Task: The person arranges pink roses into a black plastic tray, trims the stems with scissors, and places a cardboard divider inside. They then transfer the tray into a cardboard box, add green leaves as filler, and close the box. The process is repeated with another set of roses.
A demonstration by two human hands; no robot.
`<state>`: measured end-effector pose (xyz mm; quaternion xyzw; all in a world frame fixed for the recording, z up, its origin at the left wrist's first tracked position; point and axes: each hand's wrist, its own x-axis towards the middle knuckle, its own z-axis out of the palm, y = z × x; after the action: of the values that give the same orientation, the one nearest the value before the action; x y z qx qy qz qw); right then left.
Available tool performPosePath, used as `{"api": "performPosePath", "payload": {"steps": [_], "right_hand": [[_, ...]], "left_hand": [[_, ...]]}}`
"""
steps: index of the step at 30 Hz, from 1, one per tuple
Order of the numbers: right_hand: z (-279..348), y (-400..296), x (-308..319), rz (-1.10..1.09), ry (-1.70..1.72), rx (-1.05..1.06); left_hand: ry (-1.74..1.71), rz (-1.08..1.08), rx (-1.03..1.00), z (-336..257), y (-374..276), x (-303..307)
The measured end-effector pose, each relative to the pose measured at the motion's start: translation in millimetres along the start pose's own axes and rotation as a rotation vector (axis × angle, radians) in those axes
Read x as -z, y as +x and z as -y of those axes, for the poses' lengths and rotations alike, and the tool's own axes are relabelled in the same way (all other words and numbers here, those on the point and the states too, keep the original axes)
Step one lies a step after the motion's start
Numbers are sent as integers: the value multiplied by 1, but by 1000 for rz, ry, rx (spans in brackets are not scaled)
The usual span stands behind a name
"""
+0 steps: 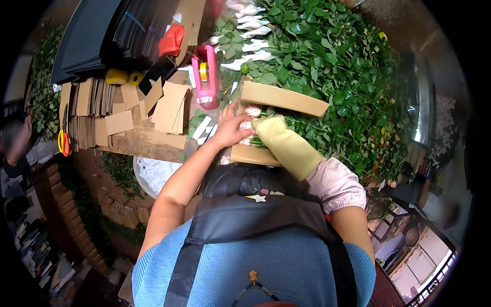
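My bare left hand [229, 129] reaches over pale pink rose heads [245, 126], thumb and fingers spread around them. Close against the same blooms is my right hand [274, 130], in a yellow rubber glove; its fingertips are bent down, and whether they pinch a stem is hidden. The roses lie on a corrugated cardboard sheet [253, 154], with green stems running right beneath the glove. Beyond them, the sheet's other ribbed flap [284, 98] stands raised. White paper strips [202, 127] are just left of my left hand.
Rose foliage [337, 76] covers the right side, with white-wrapped heads [255, 32] along its edge. Leftward are a pink tape dispenser [207, 76], cardboard pieces [170, 107], scissors [63, 134] and stacked black sheets [92, 38]. A white tub [139, 174] sits below the wooden table [145, 147].
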<state>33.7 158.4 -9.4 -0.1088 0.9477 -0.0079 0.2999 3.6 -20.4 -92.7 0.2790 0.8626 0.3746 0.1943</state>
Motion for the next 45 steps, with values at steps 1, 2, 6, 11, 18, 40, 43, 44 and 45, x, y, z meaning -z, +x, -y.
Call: {"api": "performPosePath", "payload": {"steps": [1,2,6,11,18,40,43,44,45], "right_hand": [[4,0,7,28,-27,-22],[4,-1,16,215,-13,-47],[-7,-20,31,286,169,-181],[-25,2,-2,180,112,-159],[-45,2,-25,-8,263,33],[-41,-35,9,-79,900,-148],[-38,-31,13,-98,799,-132],[-37,-26,7,-118,793,-101],[-37,-21,2,-138,783,-69]], "left_hand": [[-15,-29,8,3,0,-5],[-31,-58,16,6,-2,-12],[-43,-121,-38,6,-1,-10],[3,-138,-55,3,-4,-10],[-125,-78,84,-4,0,0],[-100,-250,125,2,13,-21],[-81,-241,129,3,13,-21],[-75,-233,129,4,13,-21],[-72,-230,128,5,13,-22]]}}
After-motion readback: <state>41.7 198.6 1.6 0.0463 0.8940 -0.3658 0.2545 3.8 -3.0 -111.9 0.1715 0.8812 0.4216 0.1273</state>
